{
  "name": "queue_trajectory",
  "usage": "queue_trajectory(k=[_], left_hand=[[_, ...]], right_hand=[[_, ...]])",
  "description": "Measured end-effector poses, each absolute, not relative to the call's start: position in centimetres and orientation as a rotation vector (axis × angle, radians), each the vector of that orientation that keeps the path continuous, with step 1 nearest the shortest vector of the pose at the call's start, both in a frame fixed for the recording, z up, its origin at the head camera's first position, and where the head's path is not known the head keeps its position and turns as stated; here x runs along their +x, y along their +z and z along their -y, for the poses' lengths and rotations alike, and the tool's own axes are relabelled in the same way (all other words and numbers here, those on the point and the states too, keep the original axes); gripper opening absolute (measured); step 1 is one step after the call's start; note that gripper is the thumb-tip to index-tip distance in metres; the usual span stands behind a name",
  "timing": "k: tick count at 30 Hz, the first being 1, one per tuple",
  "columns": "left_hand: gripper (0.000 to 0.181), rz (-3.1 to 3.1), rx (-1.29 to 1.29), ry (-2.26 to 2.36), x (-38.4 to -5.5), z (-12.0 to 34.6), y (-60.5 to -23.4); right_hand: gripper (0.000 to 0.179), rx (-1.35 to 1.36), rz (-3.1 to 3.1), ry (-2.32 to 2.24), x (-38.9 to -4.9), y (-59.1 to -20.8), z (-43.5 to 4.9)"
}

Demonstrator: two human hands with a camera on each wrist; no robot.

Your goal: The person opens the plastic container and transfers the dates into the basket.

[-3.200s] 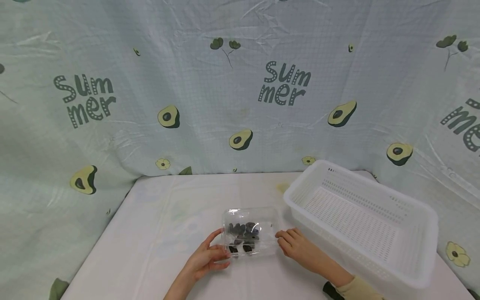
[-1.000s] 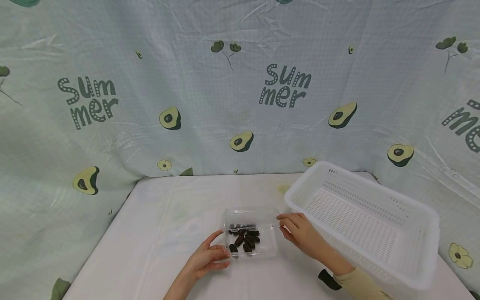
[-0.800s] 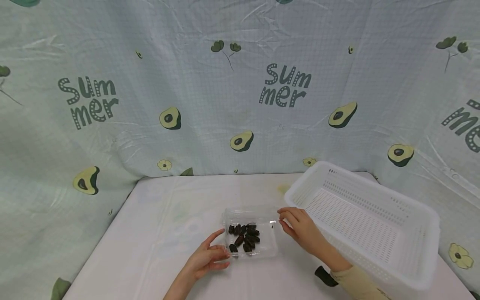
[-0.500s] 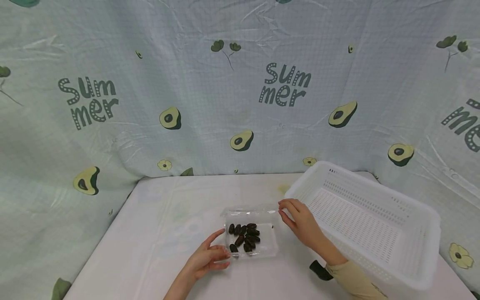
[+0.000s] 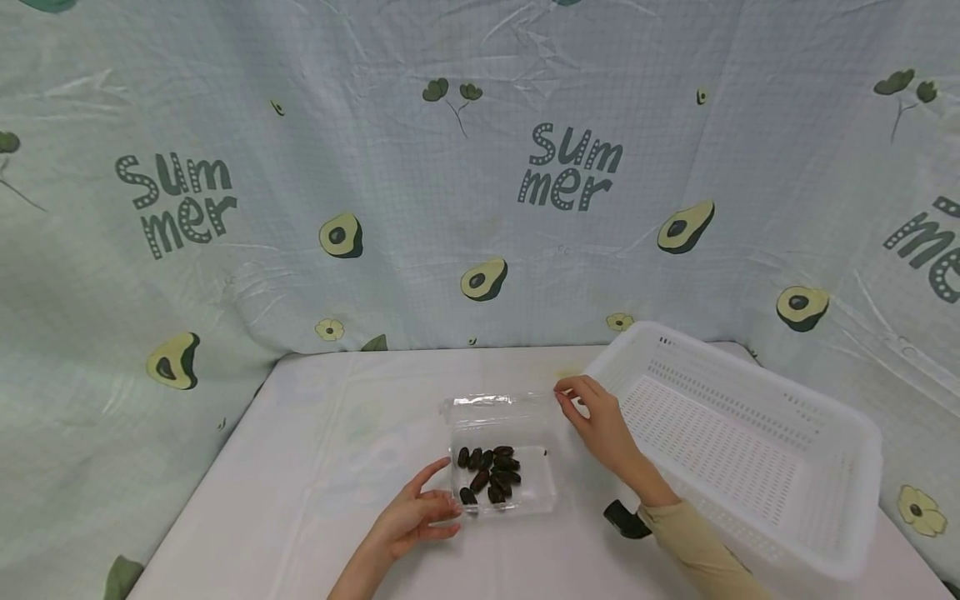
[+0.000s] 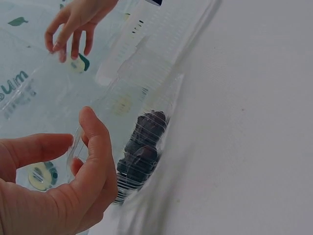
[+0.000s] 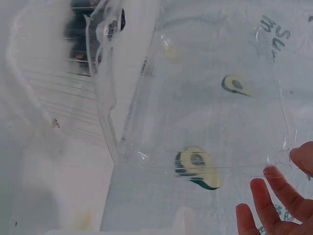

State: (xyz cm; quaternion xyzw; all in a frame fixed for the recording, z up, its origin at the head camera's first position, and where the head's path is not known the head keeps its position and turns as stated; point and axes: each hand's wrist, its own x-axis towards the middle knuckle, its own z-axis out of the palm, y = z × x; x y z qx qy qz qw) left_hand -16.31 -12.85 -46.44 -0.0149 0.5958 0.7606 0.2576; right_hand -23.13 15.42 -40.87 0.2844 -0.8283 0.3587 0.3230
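Note:
A clear plastic clamshell box (image 5: 542,496) sits on the white-covered table, its lid raised at the back. Dark brown, oval fruits that look like dates (image 5: 480,481) lie in its base, mostly on the left. My left hand (image 5: 411,518) holds the base at its left side; thumb and fingers close on the thin rim in the left wrist view. With thumb and forefinger, my right hand (image 5: 600,423) pinches a corner of the lid (image 5: 491,408). The right wrist view shows that transparent lid (image 7: 239,132) upright, its corner at the fingertips.
A large white perforated plastic basket (image 5: 757,533) stands on the right, close beside my right forearm. Behind the table (image 5: 337,467) hangs a pale curtain (image 5: 420,167) printed with avocados. A dark object (image 5: 626,521) sits at my right sleeve.
My right hand has moved up and back, swinging the lid from over the dates to raised at the rear. The left hand stays at the box's left side.

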Motion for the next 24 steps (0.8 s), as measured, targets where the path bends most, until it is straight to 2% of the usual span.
queue_trajectory(k=[11, 24], left_hand=[[0.068, -1.657, -0.055, 2.044, -16.3, 12.7, -46.3], [0.066, -1.657, -0.052, 2.042, -16.6, 12.8, -46.4]], right_hand=[[0.016, 0.624, 2.235, 1.229, -24.6, -40.3, -15.4], [0.038, 0.484, 2.270, 1.904, -26.1, -40.7, -16.0]])
